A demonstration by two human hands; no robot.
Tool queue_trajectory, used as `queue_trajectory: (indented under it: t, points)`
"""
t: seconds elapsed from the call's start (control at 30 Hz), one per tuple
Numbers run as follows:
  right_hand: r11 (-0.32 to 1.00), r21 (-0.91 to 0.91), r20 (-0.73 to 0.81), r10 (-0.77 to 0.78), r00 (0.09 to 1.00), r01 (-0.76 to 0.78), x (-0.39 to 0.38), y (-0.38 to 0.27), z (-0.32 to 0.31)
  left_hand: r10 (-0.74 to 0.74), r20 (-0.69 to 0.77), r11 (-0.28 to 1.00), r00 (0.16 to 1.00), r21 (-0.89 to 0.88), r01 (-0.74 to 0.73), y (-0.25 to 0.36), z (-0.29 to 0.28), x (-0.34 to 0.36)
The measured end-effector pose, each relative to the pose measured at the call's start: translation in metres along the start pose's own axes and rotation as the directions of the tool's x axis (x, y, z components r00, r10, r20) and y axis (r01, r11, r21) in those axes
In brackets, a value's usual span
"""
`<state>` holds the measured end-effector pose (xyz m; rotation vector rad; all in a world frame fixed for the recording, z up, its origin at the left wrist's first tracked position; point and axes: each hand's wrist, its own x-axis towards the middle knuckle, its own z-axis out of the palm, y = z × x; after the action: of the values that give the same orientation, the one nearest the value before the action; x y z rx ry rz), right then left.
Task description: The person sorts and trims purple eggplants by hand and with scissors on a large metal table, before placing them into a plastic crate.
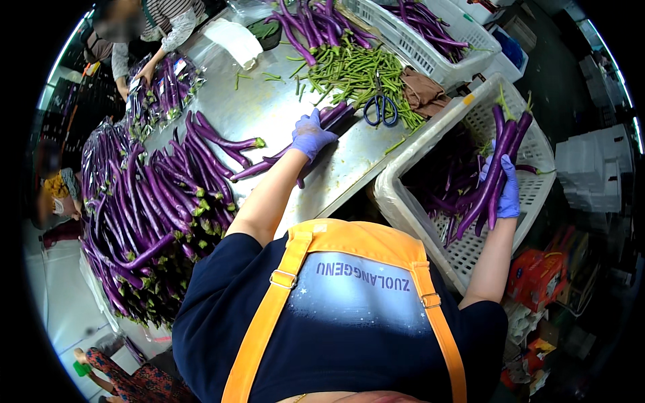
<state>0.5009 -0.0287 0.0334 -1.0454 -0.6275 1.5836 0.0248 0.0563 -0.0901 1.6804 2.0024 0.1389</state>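
My left hand (312,136), in a thin purple glove, is curled over a few long eggplants (339,115) on the metal table (269,101). Their stalk ends are partly hidden under it. Over at the right, my right hand (508,191), gloved the same way, is closed around several long eggplants (497,171) with green stems pointing away from me. It holds them above a white plastic crate (463,258), where more eggplants (437,188) lie in shadow. A big heap of eggplants (158,201) covers the table's left side.
Cut green stems (349,70) are piled at the far side, with dark-handled scissors (381,109) and a brown cloth (423,93) beside them. Another white crate (430,60) holds eggplants behind. A co-worker's hand (144,72) touches bagged eggplants (168,87) at the far left.
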Motion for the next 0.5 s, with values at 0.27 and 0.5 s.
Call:
queue_trajectory:
  t: [0.27, 0.5]
  points:
    - [0.974, 0.158, 0.136, 0.140, 0.981, -0.161, 0.045, 0.060, 0.223, 0.132, -0.084, 0.991, 0.988, 0.017, -0.131, -0.043, 0.015, 0.002]
    - [0.984, -0.089, 0.029, 0.158, 0.987, -0.155, 0.078, 0.252, 0.284, 0.264, 0.105, 0.860, 0.959, -0.476, -0.185, -0.108, -0.052, -0.029]
